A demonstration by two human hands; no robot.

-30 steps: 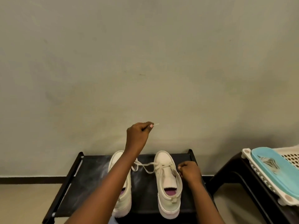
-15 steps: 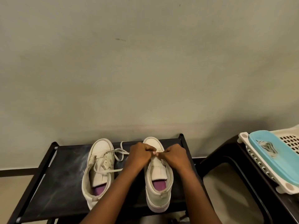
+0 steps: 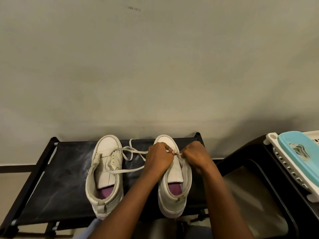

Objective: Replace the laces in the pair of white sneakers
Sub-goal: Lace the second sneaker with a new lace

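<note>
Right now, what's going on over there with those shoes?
A person is threading a lace into the right sneaker of a white pair. The left grip and right grip, both bare hands, pinch the lace near the toe end of the tongue. The slack trails across the black rack onto the left sneaker, whose visible eyelets look empty. Both sneakers stand side by side, toes to the wall.
</note>
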